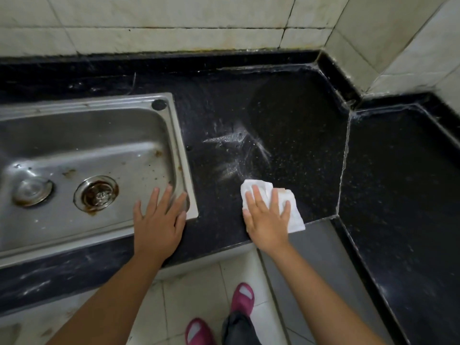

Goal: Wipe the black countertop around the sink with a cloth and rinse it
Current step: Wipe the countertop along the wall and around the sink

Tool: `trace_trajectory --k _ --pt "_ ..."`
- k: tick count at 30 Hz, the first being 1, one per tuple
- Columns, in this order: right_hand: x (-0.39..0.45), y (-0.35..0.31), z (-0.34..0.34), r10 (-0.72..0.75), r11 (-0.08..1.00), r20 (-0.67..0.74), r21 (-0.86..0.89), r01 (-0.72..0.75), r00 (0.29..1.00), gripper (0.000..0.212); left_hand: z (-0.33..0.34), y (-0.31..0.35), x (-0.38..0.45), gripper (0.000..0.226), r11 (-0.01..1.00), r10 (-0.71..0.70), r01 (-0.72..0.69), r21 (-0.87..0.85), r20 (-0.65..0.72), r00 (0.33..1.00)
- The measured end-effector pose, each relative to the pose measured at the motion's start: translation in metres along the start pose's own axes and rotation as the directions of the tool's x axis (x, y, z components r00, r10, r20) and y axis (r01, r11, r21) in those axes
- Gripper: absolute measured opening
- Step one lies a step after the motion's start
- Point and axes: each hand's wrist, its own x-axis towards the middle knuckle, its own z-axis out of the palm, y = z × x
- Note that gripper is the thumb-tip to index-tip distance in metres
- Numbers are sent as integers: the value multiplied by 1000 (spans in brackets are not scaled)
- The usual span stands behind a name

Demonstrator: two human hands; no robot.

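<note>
The right hand point(267, 215), fingers spread, presses the white cloth point(286, 207) flat on the countertop point(286, 120) near its front edge. The left hand point(159, 220) rests open on the sink point(179, 145) corner. One more pull could drag the cloth off the edge.

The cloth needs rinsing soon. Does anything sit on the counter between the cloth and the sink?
Nothing visible does. The cloth lies under the right hand, with bare black countertop between it and the sink. Only the left hand rests on the sink's near corner.
</note>
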Motion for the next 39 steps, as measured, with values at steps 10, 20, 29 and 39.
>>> trace_trajectory --k 10,20,29,39 --pt "-30 -4 26 -281 952 4 -128 279 960 50 7 -9 4 48 979 176 -182 94 74 982" --pt "109 29 -47 78 993 74 -97 -71 994 51 12 -11 7 48 978 166 -169 121 35 986" --pt "52 -14 0 -486 852 56 -193 487 872 51 19 -13 9 47 969 182 -176 174 -18 983" --pt "147 20 -49 -44 993 66 -104 51 997 52 20 -13 9 47 968 159 -158 194 11 987"
